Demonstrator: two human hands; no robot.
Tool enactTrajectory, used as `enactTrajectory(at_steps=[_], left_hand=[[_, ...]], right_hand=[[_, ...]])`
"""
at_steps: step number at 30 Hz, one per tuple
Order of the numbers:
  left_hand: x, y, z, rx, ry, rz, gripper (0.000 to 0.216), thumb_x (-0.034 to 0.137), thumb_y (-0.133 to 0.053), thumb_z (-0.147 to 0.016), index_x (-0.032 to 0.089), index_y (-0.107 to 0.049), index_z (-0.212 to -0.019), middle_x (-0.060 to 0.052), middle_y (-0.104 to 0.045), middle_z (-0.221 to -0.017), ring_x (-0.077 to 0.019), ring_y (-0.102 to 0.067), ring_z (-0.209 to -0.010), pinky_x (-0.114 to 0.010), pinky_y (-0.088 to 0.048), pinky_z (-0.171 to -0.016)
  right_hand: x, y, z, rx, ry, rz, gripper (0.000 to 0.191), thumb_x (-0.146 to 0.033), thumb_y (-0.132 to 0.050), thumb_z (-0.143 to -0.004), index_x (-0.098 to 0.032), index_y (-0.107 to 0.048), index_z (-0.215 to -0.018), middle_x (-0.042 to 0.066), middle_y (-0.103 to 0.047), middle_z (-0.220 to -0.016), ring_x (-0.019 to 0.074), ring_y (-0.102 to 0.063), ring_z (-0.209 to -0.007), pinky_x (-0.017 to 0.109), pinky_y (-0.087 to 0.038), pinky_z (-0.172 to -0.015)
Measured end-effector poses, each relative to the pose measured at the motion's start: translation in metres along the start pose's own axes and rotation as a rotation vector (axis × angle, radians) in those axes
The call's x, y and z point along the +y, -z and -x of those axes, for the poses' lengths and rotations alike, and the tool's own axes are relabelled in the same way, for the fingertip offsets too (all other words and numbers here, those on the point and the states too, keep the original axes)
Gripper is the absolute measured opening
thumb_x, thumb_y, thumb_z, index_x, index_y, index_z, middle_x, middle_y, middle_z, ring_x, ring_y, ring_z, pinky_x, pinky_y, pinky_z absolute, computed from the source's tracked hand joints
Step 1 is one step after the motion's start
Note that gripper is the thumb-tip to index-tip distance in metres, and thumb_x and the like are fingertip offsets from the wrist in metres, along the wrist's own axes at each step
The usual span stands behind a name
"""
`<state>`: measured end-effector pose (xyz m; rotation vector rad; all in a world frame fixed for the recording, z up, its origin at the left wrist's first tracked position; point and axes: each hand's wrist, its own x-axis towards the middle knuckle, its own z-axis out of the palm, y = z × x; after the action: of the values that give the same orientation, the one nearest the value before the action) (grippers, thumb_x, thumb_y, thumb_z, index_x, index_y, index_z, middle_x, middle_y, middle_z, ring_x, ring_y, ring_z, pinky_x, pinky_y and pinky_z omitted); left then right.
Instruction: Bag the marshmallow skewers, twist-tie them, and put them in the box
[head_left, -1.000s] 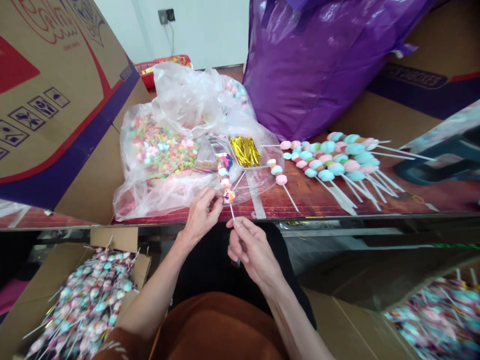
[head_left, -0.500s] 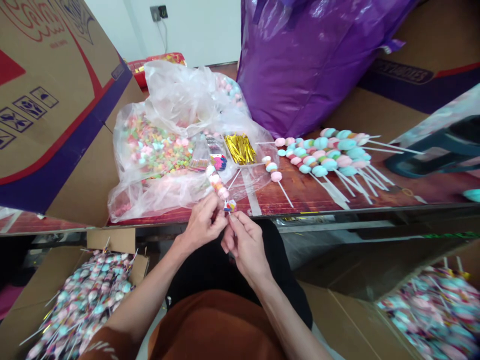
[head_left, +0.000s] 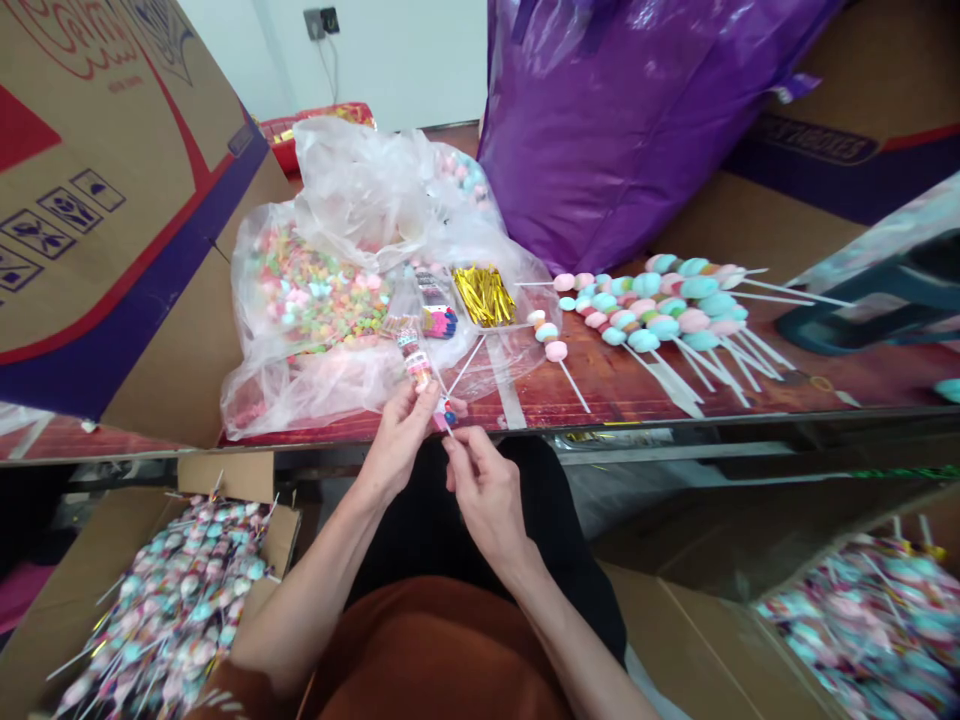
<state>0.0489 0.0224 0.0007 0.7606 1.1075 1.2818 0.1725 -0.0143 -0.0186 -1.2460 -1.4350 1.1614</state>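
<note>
My left hand (head_left: 397, 432) is closed round the lower part of a wrapped marshmallow skewer (head_left: 417, 365), which tilts up and to the left over the table edge. My right hand (head_left: 480, 490) pinches the skewer's thin white stick just below the wrapping. Straight behind the skewer lies a clear tray of gold twist ties (head_left: 484, 296). An unwrapped skewer (head_left: 553, 349) lies alone on the red table, with a pile of pastel marshmallow skewers (head_left: 664, 310) to its right.
A clear plastic bag of small coloured candies (head_left: 322, 290) sits at the back left beside a large cardboard box (head_left: 90, 220). A purple bag (head_left: 622, 120) stands behind. Cartons of wrapped skewers sit at lower left (head_left: 165, 610) and lower right (head_left: 870, 620).
The skewer has tilted further to the left. My right hand came up the stick to just below the wrapping, close to my left hand.
</note>
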Motion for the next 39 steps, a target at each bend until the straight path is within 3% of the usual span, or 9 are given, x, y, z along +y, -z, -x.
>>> enactTrajectory(at_steps=[6,10,16,21,25,28,32,36,39], left_hand=[[-0.004,-0.002,0.001,-0.022,0.044,0.136,0.037,0.049,-0.075,-0.078,0.016,-0.062,-0.088,-0.006,-0.072,-0.081,-0.0206,-0.072,-0.081,-0.030,-0.054,-0.073],[-0.016,-0.007,0.011,-0.040,0.044,0.072,0.035,0.050,-0.070,-0.084,0.015,-0.065,-0.087,-0.009,-0.074,-0.083,-0.0181,-0.068,-0.073,-0.025,-0.049,-0.058],[-0.010,0.005,0.019,-0.118,0.102,0.109,0.033,0.044,-0.076,-0.080,0.016,-0.073,-0.096,-0.012,-0.076,-0.102,-0.0210,-0.069,-0.092,-0.032,-0.052,-0.083],[0.001,0.011,0.010,-0.015,0.073,0.224,0.034,0.045,-0.077,-0.079,0.018,-0.073,-0.099,-0.009,-0.076,-0.099,-0.0199,-0.070,-0.096,-0.032,-0.050,-0.089],[-0.004,0.002,0.006,0.007,0.079,0.260,0.034,0.042,-0.083,-0.071,0.015,-0.070,-0.088,-0.010,-0.076,-0.088,-0.0267,-0.072,-0.094,-0.036,-0.053,-0.083],[-0.006,-0.002,0.009,0.000,0.054,0.229,0.031,0.042,-0.081,-0.074,0.015,-0.071,-0.085,-0.009,-0.076,-0.086,-0.0266,-0.072,-0.092,-0.035,-0.054,-0.080],[-0.005,-0.004,0.013,0.035,-0.004,0.136,0.026,0.040,-0.078,-0.078,0.014,-0.074,-0.083,-0.008,-0.075,-0.081,-0.0210,-0.070,-0.083,-0.031,-0.053,-0.077],[-0.002,-0.007,0.012,0.069,-0.073,0.171,0.024,0.038,-0.078,-0.078,0.016,-0.075,-0.086,-0.003,-0.069,-0.071,-0.0130,-0.060,-0.064,-0.025,-0.049,-0.062],[0.004,-0.004,0.012,-0.048,-0.049,0.160,0.027,0.041,-0.074,-0.082,0.017,-0.076,-0.093,0.001,-0.059,-0.059,-0.0081,-0.048,-0.047,-0.022,-0.039,-0.048]], right_hand=[[0.005,-0.001,0.010,-0.093,-0.113,-0.170,0.028,-0.040,-0.052,-0.097,-0.021,-0.061,-0.077,-0.005,-0.051,-0.051,0.0089,-0.040,-0.042,0.022,-0.029,-0.042],[0.004,-0.006,0.007,-0.041,-0.156,-0.283,0.033,-0.043,-0.054,-0.096,-0.020,-0.060,-0.073,-0.006,-0.048,-0.046,0.0074,-0.034,-0.036,0.021,-0.025,-0.037],[0.010,-0.004,-0.002,-0.038,-0.175,-0.391,0.034,-0.045,-0.058,-0.094,-0.019,-0.061,-0.074,-0.006,-0.049,-0.045,0.0060,-0.033,-0.035,0.019,-0.024,-0.036],[0.018,-0.005,-0.001,-0.080,-0.203,-0.472,0.032,-0.044,-0.059,-0.095,-0.019,-0.062,-0.076,-0.007,-0.046,-0.043,0.0062,-0.034,-0.036,0.019,-0.024,-0.038],[0.019,-0.013,0.000,-0.110,-0.230,-0.495,0.033,-0.045,-0.060,-0.094,-0.018,-0.061,-0.074,-0.008,-0.043,-0.041,0.0064,-0.034,-0.035,0.019,-0.025,-0.039],[0.017,-0.015,-0.001,-0.095,-0.241,-0.542,0.035,-0.047,-0.062,-0.092,-0.018,-0.060,-0.073,-0.009,-0.041,-0.039,0.0066,-0.033,-0.034,0.019,-0.027,-0.039],[0.008,-0.006,-0.007,-0.151,-0.203,-0.439,0.036,-0.050,-0.054,-0.096,-0.020,-0.059,-0.078,-0.006,-0.050,-0.045,0.0083,-0.038,-0.036,0.021,-0.030,-0.040],[-0.006,-0.001,-0.019,-0.078,-0.065,-0.253,0.027,-0.047,-0.057,-0.095,-0.022,-0.063,-0.088,0.000,-0.064,-0.071,0.0139,-0.058,-0.063,0.024,-0.046,-0.061],[-0.014,-0.009,-0.027,-0.047,-0.123,-0.460,0.034,-0.045,-0.060,-0.093,-0.020,-0.058,-0.070,-0.003,-0.054,-0.056,0.0116,-0.048,-0.052,0.024,-0.042,-0.055]])
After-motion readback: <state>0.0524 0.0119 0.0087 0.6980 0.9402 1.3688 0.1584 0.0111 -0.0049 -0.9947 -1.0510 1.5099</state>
